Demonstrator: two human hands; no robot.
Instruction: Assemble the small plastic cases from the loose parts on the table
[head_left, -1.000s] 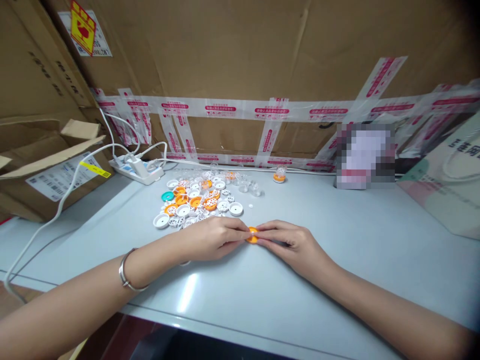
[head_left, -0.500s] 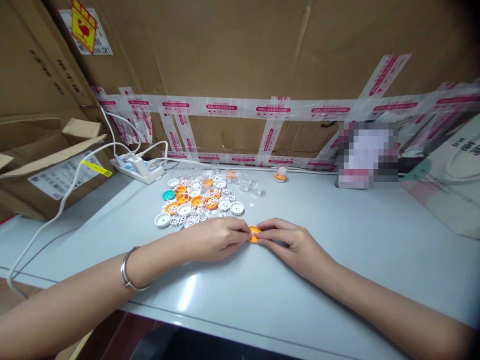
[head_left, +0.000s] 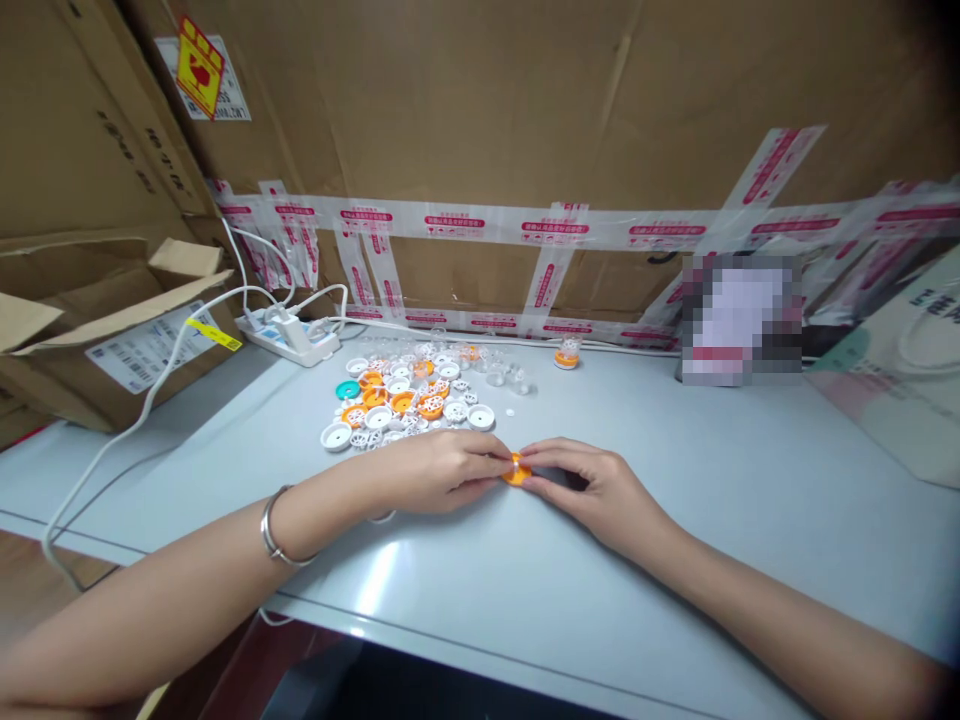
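Observation:
Both my hands meet over a small round orange plastic piece [head_left: 516, 476] just above or on the table. My left hand [head_left: 450, 470] pinches its left side with fingers pressed together. From the right, my right hand [head_left: 589, 485] grips the other side between thumb and fingers. A small whitish part shows at the middle of the orange piece, mostly covered by fingertips. Behind my left hand lies a spread of plastic parts: white round cups [head_left: 481, 417], orange cups [head_left: 403, 402], a teal disc [head_left: 348, 390], white spoked wheels and clear domes [head_left: 517, 379].
An orange-and-white piece with a clear top [head_left: 567, 352] stands at the back. A power strip [head_left: 294, 343] with white cables sits at the back left beside an open cardboard box [head_left: 97, 370]. A large taped carton [head_left: 450, 110] walls the rear; a bag [head_left: 892, 370] stands right.
The view has shifted slightly, so everything sits a little further right and lower. My fingers have closed a bit more over the orange piece, and its middle shows less.

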